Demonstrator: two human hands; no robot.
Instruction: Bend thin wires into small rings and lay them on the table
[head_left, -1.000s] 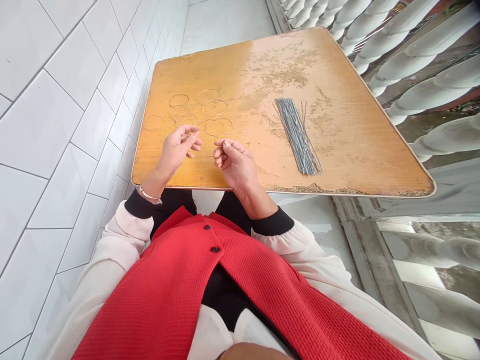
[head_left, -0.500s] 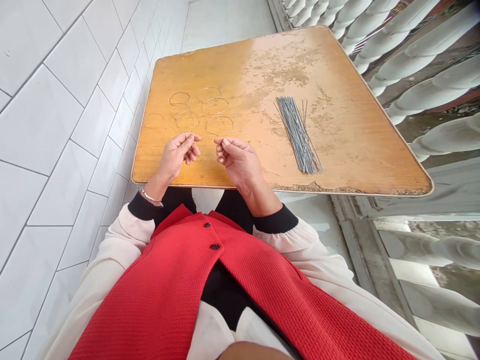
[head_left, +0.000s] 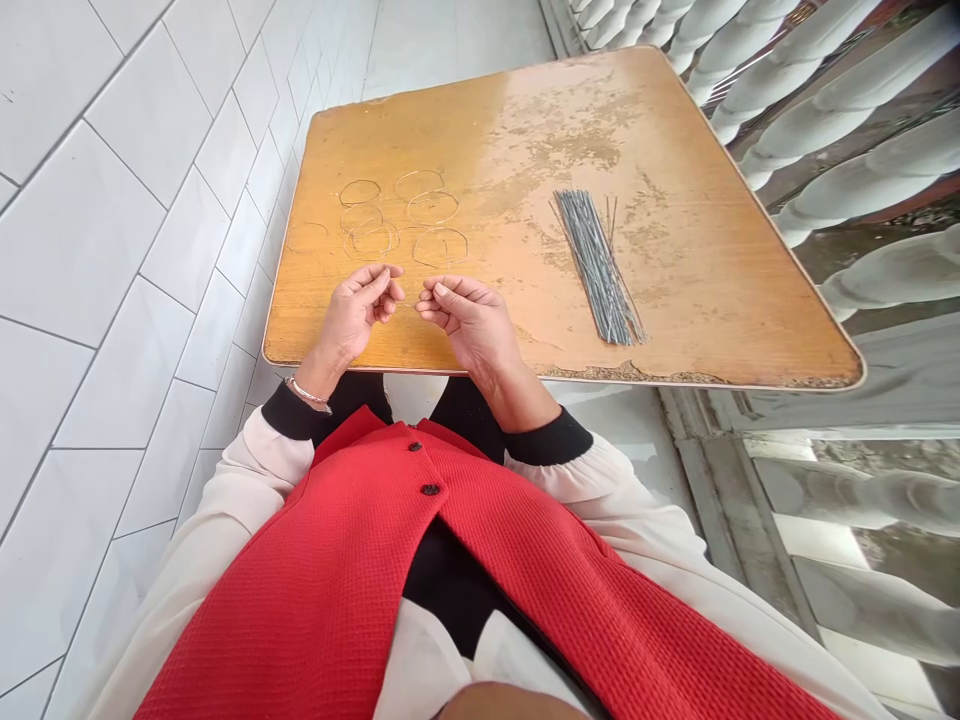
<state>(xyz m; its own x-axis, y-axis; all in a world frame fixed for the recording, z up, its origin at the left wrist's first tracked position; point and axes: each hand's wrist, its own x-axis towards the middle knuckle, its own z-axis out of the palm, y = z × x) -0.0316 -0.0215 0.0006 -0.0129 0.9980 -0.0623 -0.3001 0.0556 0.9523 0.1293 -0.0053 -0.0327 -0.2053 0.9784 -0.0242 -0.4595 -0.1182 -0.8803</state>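
Over the near left part of the table, my left hand (head_left: pixel 361 308) pinches a thin piece of wire (head_left: pixel 407 305), thumb pressed to forefinger. My right hand (head_left: pixel 471 318) is closed in a pinch on the same wire, its fingertips a short gap from the left ones. Only a little of the wire shows between the hands; the fingers hide the rest. Just beyond them lie several thin wire rings (head_left: pixel 440 232), some overlapping. To the right rests a bundle of straight grey wires (head_left: pixel 596 268), a few of them splayed loose at its side.
The wooden table (head_left: pixel 720 290) has worn, peeling patches and a chipped near edge. A white tiled wall (head_left: pixel 112 260) stands close on the left. On the right runs a railing of white balusters (head_left: pixel 847 110).
My right hand has moved slightly left, narrowing the gap to my left hand. The left hand has hardly moved; the rings and bundle lie as before.
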